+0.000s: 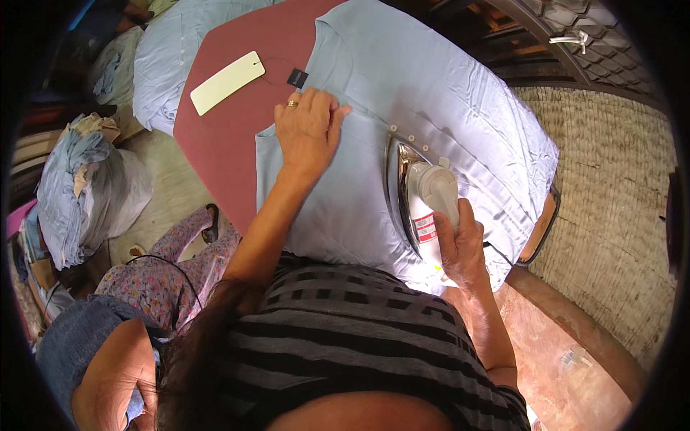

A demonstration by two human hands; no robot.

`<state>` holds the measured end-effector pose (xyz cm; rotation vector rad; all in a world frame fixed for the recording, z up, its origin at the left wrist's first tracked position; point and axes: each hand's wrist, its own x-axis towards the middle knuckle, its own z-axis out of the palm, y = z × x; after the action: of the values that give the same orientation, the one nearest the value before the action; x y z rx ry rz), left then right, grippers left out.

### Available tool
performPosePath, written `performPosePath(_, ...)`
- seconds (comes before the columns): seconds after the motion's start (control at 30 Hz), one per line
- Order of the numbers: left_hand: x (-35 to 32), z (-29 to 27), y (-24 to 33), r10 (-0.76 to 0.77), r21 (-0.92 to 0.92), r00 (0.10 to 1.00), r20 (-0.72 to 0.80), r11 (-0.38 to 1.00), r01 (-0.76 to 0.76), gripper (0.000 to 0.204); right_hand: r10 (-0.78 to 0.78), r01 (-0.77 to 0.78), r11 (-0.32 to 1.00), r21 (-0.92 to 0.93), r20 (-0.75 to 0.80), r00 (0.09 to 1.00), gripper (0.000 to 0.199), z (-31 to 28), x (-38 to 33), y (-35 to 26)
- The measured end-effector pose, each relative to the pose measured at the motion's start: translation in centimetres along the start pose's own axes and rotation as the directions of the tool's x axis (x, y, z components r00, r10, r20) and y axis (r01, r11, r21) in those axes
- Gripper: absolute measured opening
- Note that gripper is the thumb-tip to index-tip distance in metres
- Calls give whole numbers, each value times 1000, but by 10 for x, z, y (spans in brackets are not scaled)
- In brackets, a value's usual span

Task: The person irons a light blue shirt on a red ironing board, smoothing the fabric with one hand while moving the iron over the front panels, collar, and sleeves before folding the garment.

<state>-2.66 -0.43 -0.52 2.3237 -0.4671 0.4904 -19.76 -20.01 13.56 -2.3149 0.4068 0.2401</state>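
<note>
A: Right hand [460,248] wrapped round the pale handle of a white and chrome electric iron [420,201], fingers closed tight on it. Soleplate flat on the pale blue cotton shirt [402,86], nose pointing away from the body, just short of the row of small white buttons [411,136].

B: Left hand [309,129]?

A: Flat on the cloth, fingers together and pressing down, gold ring on one finger. It pins the shirt's near-left panel, beside the collar, well to the left of the iron.

B: Step, by your reading?

A: Pressing the front panel by the button strip, I'd judge; the cloth beyond the iron looks creased, so much is left. The next stroke would call for the left hand to hold the fabric taut while the iron's nose skirts the buttons rather than riding over them.

B: Where does the shirt lie?

A: Spread over a dull red padded surface [230,136], which shows bare to the left of the left hand. A cream card hang tag [227,82] and a small black label [297,77] lie there, just beyond the fingertips.

B: Edges, room?

A: Shirt hem drapes over the surface's edge right of the iron hand; little room there. Open cloth lies ahead of the iron. Past the left edge sit a second pale blue garment [169,57] and a heap of grey-blue clothes [79,187] on the floor. A woven mat wall [611,187] stands far right.
</note>
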Motion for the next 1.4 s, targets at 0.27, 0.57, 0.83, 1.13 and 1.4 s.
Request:
performPosePath(0.27, 4, 3, -1, -33, -7, 999, 17, 999, 33, 23, 51, -47, 998, -33, 122, 991, 29, 7, 26, -30)
performPosePath(0.57, 6, 3, -2, -33, -12, 999, 9, 999, 33, 24, 41, -38, 999, -31, 78, 996, 27, -3, 14, -5)
performPosePath(0.83, 3, 2, 1, -57, -27, 998, 30, 998, 57, 23, -55, 60, 996, -65, 70, 996, 29, -2, 11, -5)
performPosePath(1.13, 3, 1, -1, -37, -2, 999, 27, 999, 37, 20, -31, 30, 1000, 7, 181, 983, 36, -5, 28, -17)
performPosePath(1.4, -5, -14, 55, 283, -1, 959, -12, 959, -283, 34, 128, -113, 990, -89, 177, 976, 32, -69, -21, 34)
